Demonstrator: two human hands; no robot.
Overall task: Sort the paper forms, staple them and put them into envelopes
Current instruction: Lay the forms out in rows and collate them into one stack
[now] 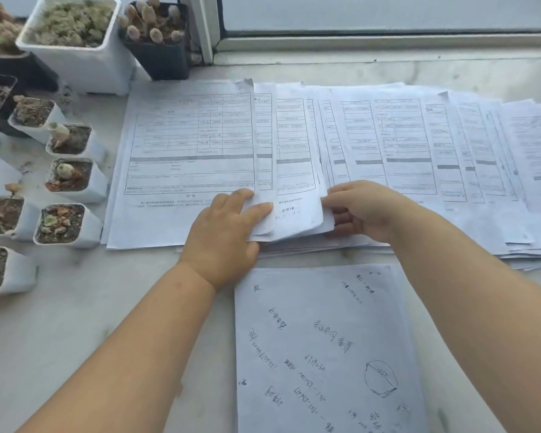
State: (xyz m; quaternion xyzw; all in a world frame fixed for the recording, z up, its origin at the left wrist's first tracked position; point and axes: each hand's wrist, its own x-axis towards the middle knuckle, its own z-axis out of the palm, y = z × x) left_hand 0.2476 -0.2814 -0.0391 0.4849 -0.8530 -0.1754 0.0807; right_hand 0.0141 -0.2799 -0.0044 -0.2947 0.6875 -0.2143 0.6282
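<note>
Forms' lifted corners btwn L hand & R hand

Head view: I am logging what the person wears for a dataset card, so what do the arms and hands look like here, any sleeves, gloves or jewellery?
Both arms are bare from the bottom frame edge to the fingers: no sleeve shows. The left hand and the right hand wear no gloves. No ring, watch or bracelet is visible on either wrist or on the fingers that show. The nails that show look short and unpainted.

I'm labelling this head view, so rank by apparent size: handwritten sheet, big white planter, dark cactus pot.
1. handwritten sheet, though nearness to the camera enlarges it
2. big white planter
3. dark cactus pot
</note>
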